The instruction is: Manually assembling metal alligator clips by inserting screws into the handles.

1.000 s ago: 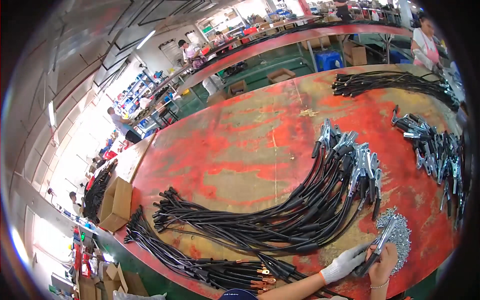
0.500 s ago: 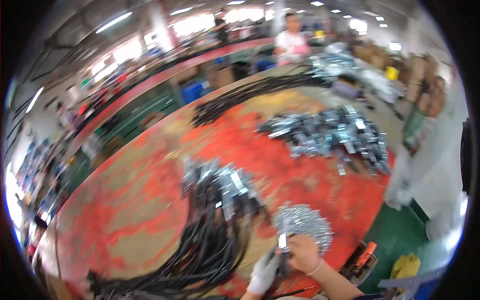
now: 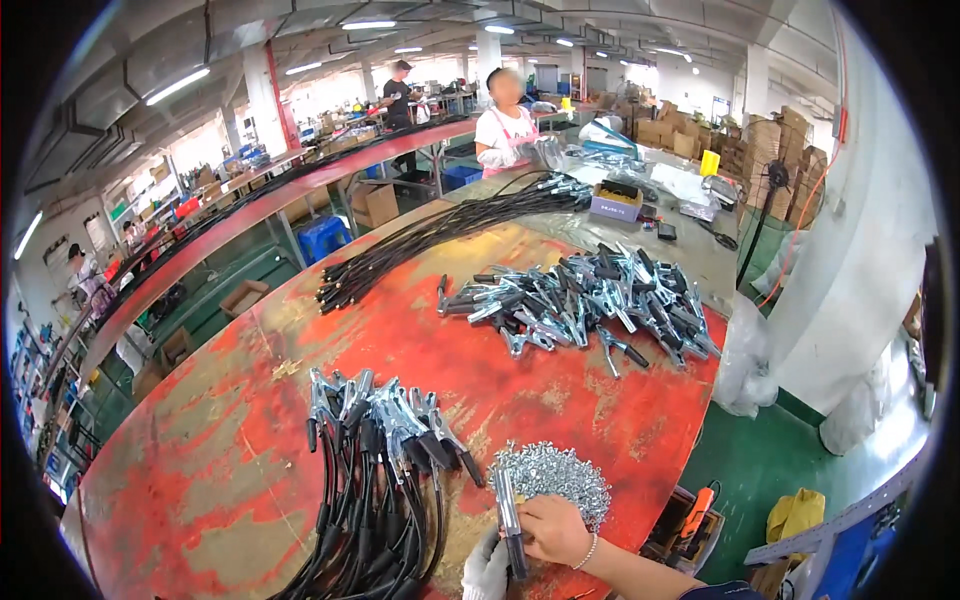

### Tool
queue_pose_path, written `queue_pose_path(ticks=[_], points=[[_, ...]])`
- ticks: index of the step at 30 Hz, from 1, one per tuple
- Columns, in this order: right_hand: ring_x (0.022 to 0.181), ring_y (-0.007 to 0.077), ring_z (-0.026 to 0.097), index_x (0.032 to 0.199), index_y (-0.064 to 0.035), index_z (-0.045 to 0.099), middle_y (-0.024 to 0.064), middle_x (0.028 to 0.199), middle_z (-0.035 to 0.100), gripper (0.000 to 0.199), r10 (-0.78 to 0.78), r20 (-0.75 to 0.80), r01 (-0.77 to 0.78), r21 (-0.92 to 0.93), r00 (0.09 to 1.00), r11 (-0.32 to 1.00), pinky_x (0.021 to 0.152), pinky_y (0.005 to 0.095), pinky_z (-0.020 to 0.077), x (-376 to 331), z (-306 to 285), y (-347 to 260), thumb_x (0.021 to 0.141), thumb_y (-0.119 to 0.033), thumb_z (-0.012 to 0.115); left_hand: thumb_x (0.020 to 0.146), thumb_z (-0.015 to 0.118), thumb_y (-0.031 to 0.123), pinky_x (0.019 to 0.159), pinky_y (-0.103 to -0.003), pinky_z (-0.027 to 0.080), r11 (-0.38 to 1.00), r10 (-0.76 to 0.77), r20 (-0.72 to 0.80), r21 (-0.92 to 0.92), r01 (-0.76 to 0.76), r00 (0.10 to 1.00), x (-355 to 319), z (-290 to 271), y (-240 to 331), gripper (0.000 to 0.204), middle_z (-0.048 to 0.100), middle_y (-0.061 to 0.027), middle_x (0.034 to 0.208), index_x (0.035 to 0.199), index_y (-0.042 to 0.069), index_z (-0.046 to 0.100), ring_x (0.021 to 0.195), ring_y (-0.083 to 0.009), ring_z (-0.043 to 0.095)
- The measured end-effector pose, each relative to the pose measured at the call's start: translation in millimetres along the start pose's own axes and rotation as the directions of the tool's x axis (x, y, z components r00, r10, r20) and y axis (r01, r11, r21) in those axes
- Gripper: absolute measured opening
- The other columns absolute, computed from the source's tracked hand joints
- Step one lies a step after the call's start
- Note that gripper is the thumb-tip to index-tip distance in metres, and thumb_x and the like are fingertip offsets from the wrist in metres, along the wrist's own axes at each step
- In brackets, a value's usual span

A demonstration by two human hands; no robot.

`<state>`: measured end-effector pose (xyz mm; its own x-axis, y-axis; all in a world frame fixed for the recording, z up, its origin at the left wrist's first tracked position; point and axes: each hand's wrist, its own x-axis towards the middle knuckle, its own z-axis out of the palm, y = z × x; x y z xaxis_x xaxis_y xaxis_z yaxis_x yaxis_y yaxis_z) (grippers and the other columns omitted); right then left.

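A metal spring clamp (image 3: 507, 505) with black handle sleeves stands nearly upright between my hands. My left hand (image 3: 486, 572), in a white knitted glove, is closed around its lower, black part. Bare, with a beaded bracelet at the wrist, my right hand (image 3: 553, 530) has its fingers curled together against the clamp's right side; whatever is between the fingertips is hidden. Just beyond lies a heap of small silvery screws (image 3: 560, 478). Left of my hands, a bundle of black cables (image 3: 370, 530) ends in several similar clamps (image 3: 385, 415).
A large pile of loose clamps (image 3: 600, 300) covers the table's far right. Behind it lie more black cables (image 3: 430, 240) and a small box (image 3: 617, 200). A person in a pink apron (image 3: 508, 130) stands across the worn red table (image 3: 200, 480). An orange-handled tool (image 3: 698, 510) sits below its right edge.
The whole view has swung, so table and hands appear farther left, and the blur is gone. Both hands stay together at the clamp.
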<state>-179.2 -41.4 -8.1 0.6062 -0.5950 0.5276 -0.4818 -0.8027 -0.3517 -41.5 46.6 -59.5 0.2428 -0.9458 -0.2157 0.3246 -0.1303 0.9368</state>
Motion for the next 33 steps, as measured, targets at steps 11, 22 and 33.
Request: queue_pose_path(ticks=[11,22,33], points=[[0.089,0.0210,0.060,0.092,-0.0127,0.064,0.0021,0.095,0.060,0.035,0.035,0.078,-0.032,-0.038,0.996,0.999,0.076,0.0345,0.0450,-1,-5,2,0.062,-0.023,0.078,0.100,0.052,0.015,0.064,-0.022,0.044,0.992,0.066,0.014,0.105,-0.067,0.998,5,4,0,0.030,0.061,0.0006,0.093,0.128,0.003,0.057,0.074,-0.0061,0.052],[0.085,0.0202,0.059,0.088,-0.0123,0.063,0.0014,0.089,0.059,0.034,0.008,0.024,-0.008,-0.029,1.000,1.000,0.074,0.0338,0.0446,-6,0,6,0.062,-0.026,0.079,0.101,0.052,0.015,0.060,-0.020,0.041,0.998,0.027,-0.007,0.060,-0.026,1.000,5,0,-11,0.030,0.060,0.0031,0.088,0.128,0.004,0.057,0.071,-0.0042,0.050],[0.091,0.0215,0.061,0.093,-0.0108,0.063,0.0027,0.094,0.060,0.029,0.039,0.054,-0.039,-0.004,0.998,0.999,0.077,0.0347,0.0453,0,-4,2,0.071,-0.023,0.076,0.101,0.053,0.015,0.059,-0.021,0.042,0.999,-0.013,0.003,0.042,0.013,1.000,7,-5,-16,0.030,0.057,0.0037,0.084,0.128,0.004,0.057,0.068,-0.0046,0.050]])
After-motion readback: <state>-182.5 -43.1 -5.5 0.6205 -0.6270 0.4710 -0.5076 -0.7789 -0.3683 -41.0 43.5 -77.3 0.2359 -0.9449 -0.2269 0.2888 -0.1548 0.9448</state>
